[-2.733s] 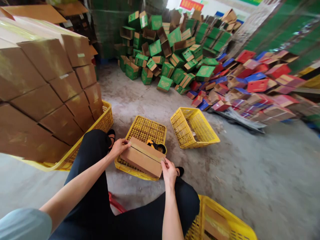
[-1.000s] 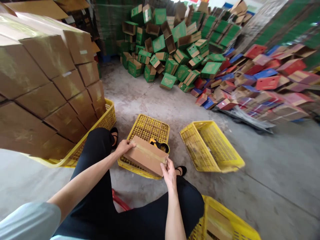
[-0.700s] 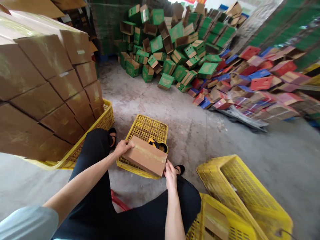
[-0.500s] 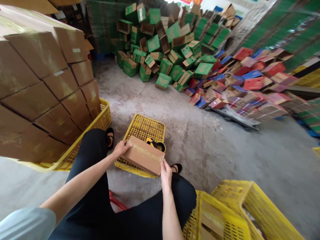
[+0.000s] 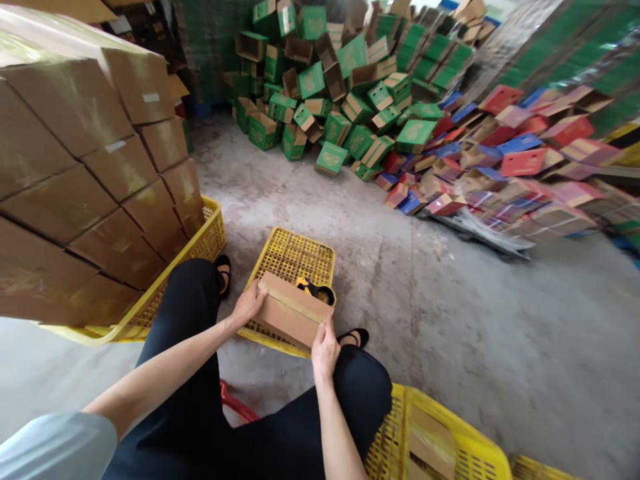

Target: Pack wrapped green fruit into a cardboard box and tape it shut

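A small brown cardboard box [image 5: 293, 308] with clear tape along its top is between my two hands. My left hand [image 5: 250, 303] grips its left end, thumb on the top edge. My right hand [image 5: 325, 347] holds the right end, fingers at the near corner. Below the box is an upturned yellow plastic crate [image 5: 297, 257] with a grid surface. Just behind the box, a yellow and black tape dispenser [image 5: 316, 289] lies on that crate, partly hidden by the box.
Brown cartons [image 5: 110, 153] are stacked in a yellow crate [image 5: 215, 223] at left. Another yellow crate [image 5: 470, 453] at lower right holds a cardboard box [image 5: 433, 437]. Green boxes [image 5: 333, 159] and red and blue boxes [image 5: 523, 162] lie heaped across the floor beyond.
Both hands still hold the box; my right hand has shifted slightly along its right end. The view has turned slightly, and one crate at lower right has mostly left the picture.
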Motion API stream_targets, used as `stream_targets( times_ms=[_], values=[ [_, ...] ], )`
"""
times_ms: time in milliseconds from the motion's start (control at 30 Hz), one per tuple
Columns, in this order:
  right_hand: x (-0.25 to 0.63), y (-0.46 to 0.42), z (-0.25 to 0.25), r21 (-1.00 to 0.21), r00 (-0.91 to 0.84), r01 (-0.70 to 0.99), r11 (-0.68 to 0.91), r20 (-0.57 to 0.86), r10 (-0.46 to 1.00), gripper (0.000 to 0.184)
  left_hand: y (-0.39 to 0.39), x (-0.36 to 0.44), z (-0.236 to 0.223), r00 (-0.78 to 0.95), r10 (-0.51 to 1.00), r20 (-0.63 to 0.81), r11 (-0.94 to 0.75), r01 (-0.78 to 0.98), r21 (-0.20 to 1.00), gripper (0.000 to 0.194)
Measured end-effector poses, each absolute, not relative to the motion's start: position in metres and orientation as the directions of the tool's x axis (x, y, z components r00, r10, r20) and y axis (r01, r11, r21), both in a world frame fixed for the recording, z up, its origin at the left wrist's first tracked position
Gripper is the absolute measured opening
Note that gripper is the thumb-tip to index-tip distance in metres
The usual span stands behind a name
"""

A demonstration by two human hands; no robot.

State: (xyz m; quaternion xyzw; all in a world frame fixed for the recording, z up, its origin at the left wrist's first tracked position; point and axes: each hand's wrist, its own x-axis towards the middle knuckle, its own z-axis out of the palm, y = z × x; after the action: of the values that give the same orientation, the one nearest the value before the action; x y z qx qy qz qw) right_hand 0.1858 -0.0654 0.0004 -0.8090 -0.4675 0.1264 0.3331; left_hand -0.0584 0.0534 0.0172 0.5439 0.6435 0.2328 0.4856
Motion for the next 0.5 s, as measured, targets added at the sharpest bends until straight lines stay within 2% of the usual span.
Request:
stream_targets(
  times_ms=[100, 200, 300, 400, 500],
  values=[
    [0.191, -0.069, 0.003, -0.657, 0.493, 0.686, -0.313, 0.104, 0.864, 0.066, 0.053, -0.06, 0.02, 0.094, 0.925, -0.369, 0.286, 0.467, 0.836, 0.076],
    [0.192, -0.072, 0.0, -0.653, 0.488, 0.689, -0.314, 0.098, 0.867, 0.068, 0.049, -0.061, 0.019, 0.129, 0.953, -0.276, 0.195, 0.436, 0.878, 0.094],
    [0.184, -0.074, -0.006, -0.627, 0.499, 0.703, -0.337, 0.097, 0.861, 0.082, 0.045, -0.059, 0.014, 0.183, 0.969, -0.168, 0.061, 0.482, 0.874, 0.087],
    [0.175, -0.072, -0.01, -0.585, 0.462, 0.751, -0.306, 0.134, 0.877, 0.103, 0.045, -0.06, 0.01, 0.219, 0.965, -0.141, -0.004, 0.555, 0.832, 0.073],
    [0.17, -0.07, -0.01, -0.55, 0.426, 0.788, -0.277, 0.161, 0.891, 0.109, 0.049, -0.065, 0.007, 0.275, 0.954, -0.118, -0.073, 0.597, 0.799, 0.072]
  ],
)
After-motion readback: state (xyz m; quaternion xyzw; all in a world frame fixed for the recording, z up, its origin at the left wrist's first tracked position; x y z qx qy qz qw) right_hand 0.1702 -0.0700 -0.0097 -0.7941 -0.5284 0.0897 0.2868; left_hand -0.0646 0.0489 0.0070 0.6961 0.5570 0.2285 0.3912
